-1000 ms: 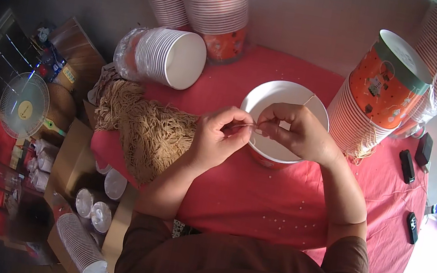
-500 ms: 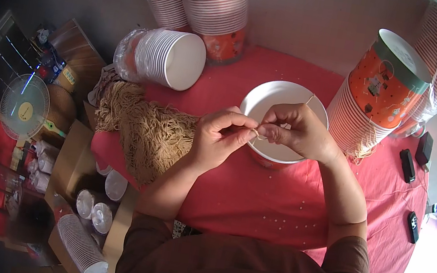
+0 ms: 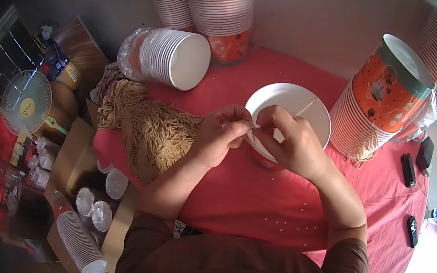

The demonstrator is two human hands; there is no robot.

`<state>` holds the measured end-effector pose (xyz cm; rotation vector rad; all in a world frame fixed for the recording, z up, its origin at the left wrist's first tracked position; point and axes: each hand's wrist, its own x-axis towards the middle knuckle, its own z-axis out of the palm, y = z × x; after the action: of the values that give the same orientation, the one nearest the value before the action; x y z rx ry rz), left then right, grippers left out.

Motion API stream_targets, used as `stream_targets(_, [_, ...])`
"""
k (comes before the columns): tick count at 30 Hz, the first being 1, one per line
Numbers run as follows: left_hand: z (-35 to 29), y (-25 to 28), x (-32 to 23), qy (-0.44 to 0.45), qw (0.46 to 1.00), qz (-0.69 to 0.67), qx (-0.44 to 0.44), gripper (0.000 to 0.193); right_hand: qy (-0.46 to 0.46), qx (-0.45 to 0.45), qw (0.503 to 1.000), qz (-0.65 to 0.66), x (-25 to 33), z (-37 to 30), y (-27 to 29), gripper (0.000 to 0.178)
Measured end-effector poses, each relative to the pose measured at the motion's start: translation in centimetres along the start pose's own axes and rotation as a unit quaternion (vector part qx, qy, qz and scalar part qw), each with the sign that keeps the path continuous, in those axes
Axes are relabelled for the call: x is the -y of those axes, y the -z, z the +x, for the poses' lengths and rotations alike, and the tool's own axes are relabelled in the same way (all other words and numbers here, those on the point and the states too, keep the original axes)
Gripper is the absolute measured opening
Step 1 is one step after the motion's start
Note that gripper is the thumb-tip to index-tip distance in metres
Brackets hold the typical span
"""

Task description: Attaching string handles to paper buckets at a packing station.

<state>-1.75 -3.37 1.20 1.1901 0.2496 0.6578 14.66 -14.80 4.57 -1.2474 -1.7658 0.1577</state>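
In front of me, my left hand (image 3: 218, 135) and my right hand (image 3: 296, 148) meet fingertip to fingertip over the near left rim of a paper bucket (image 3: 272, 98), white inside and red outside. Each thumb and forefinger is pinched on a thin tan cord, mostly hidden by the fingers. A length of cord (image 3: 308, 106) shows beyond my right hand, against the bucket's inner wall. Left of my hands, a big tangled heap of tan cords (image 3: 155, 134) lies on the table, partly behind my left forearm.
The red-covered table (image 3: 254, 200) bears small white bits (image 3: 285, 224). An upside-down stack of orange buckets (image 3: 388, 87) stands right, loose cords by its rim. White-mouthed stacked buckets (image 3: 189, 62) lie at left. Black devices (image 3: 407, 170) sit at the right edge; a cardboard box (image 3: 71, 161) holds wrapped cups.
My right hand has turned and its knuckles have dipped toward me, showing more cord behind it. The fingertips remain together, and the view has shifted slightly.
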Motion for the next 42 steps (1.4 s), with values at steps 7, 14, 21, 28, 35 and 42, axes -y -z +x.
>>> stream_targets(7, [0.0,0.1,-0.1,0.028,0.998,-0.058,0.019,0.01,0.131,-0.055,0.989,-0.051,0.0,0.6,0.0,0.024])
stream_targets(14, [0.2,0.7,-0.4,0.078,0.986,-0.138,0.052,0.011,0.108,-0.047,0.991,-0.069,-0.3,0.4,0.3,0.023])
stream_targets(21, [-0.1,0.4,-0.3,0.036,0.994,-0.098,0.042,0.011,0.131,-0.079,0.986,-0.065,-0.6,0.5,0.2,0.021])
stream_targets(28, [-0.2,0.4,-0.2,-0.025,0.999,0.011,0.024,0.011,0.136,-0.073,0.98,-0.125,-0.4,0.5,0.6,0.019])
stream_targets(35, [0.0,0.5,0.0,-0.052,0.997,0.046,0.012,0.012,0.148,-0.063,0.961,-0.227,-1.0,0.5,0.7,0.017])
stream_targets(42, [0.3,0.6,-0.3,-0.083,0.996,0.033,-0.019,0.008,0.15,-0.044,0.957,-0.243,-0.9,0.8,1.3,0.015])
